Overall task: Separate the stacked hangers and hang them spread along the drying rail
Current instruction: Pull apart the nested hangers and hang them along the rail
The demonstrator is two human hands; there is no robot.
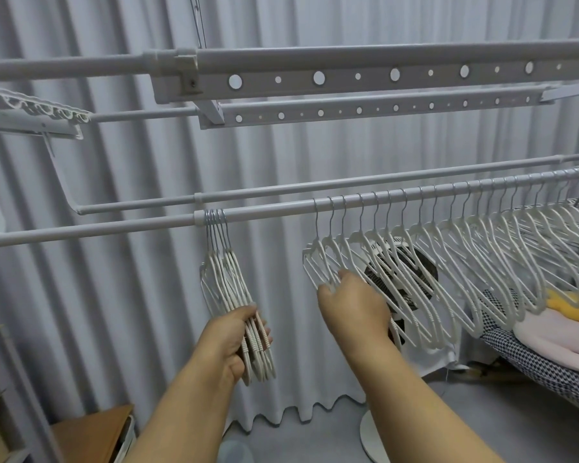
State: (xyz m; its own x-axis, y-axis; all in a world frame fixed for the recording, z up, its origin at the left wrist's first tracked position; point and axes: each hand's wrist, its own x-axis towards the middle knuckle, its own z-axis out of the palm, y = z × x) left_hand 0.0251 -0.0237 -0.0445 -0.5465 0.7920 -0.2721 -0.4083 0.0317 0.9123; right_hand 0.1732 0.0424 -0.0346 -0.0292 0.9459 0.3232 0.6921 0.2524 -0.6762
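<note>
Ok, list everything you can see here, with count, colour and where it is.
Bunched white plastic hangers: one tight cluster, white, on the front grey metal rail, left.
Spread white hangers: one long row, white, along that rail, centre to right.
Overhead perforated rack bars: two, grey, top.
Pleated curtain: grey, behind.
Standing fan: one, black and white, behind the row.
Checked fabric: black and white, lower right.
Wooden box: brown, lower left.
Left hand: grips the cluster.
Right hand: pinches the row's leftmost hanger.
</note>
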